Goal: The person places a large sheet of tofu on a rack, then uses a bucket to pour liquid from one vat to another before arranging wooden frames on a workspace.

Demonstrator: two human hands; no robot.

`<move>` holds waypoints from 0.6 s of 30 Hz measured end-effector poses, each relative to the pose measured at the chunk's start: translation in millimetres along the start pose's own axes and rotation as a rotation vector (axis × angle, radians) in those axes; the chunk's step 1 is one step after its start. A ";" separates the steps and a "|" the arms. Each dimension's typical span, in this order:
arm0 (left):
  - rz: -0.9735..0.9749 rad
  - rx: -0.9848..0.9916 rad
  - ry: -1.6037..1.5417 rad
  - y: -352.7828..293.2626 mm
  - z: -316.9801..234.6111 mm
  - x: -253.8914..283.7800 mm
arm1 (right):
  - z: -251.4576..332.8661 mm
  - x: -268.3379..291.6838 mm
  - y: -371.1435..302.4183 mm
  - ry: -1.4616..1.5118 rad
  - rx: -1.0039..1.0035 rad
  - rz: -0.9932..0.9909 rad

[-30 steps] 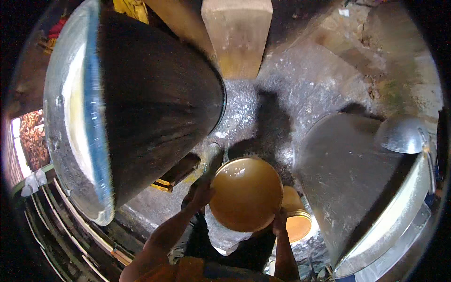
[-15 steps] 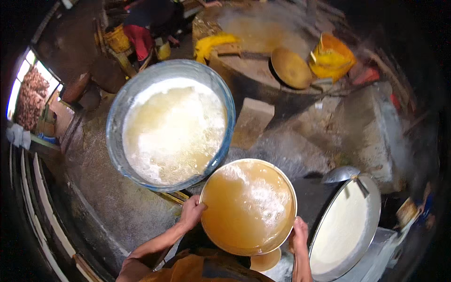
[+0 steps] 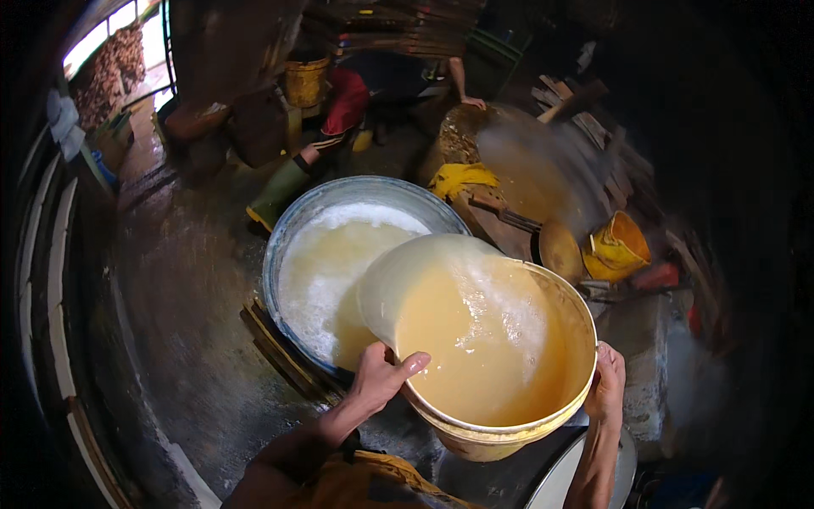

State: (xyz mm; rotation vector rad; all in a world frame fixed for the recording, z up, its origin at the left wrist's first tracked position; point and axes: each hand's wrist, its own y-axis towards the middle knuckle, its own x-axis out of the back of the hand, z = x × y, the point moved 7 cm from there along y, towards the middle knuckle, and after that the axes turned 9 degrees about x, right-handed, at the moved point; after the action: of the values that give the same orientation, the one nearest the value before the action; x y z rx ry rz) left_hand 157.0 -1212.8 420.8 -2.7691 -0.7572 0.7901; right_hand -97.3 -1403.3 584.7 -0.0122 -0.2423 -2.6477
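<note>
Both my hands hold a pale yellow plastic bucket (image 3: 487,439), tipped to the left. Its cloudy tan liquid (image 3: 475,339) pours in a wide sheet over the far left rim into a large blue-grey tub (image 3: 373,191). White froth floats on the yellowish liquid (image 3: 318,263) in that tub. My left hand (image 3: 383,379) is closed on the bucket's near left rim, thumb on top. My right hand (image 3: 605,382) grips the right side just below the rim; some of its fingers are hidden behind the wall.
Wooden bars (image 3: 275,343) lie beneath the tub. Behind it are a co-worker's green boot (image 3: 284,188), a yellow cloth (image 3: 462,176) and a steaming round vat (image 3: 530,161). A round brown pan (image 3: 560,252) and yellow pail (image 3: 615,246) stand right. A metal basin (image 3: 626,471) sits lower right.
The bucket has been raised, moved right and forward, and tipped left, and its liquid now flows into the tub. Both hands kept their hold. My view has shifted too.
</note>
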 end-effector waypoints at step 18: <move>-0.154 0.137 -0.320 39.0 37.9 69.3 | -22.6 -96.3 90.8 -0.250 -0.245 0.138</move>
State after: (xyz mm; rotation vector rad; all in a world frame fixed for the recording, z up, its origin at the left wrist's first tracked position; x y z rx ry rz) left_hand 204.2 -1210.1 346.5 -2.4592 -0.9179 1.2188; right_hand 30.8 -1441.8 572.9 -0.4256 0.0039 -2.5185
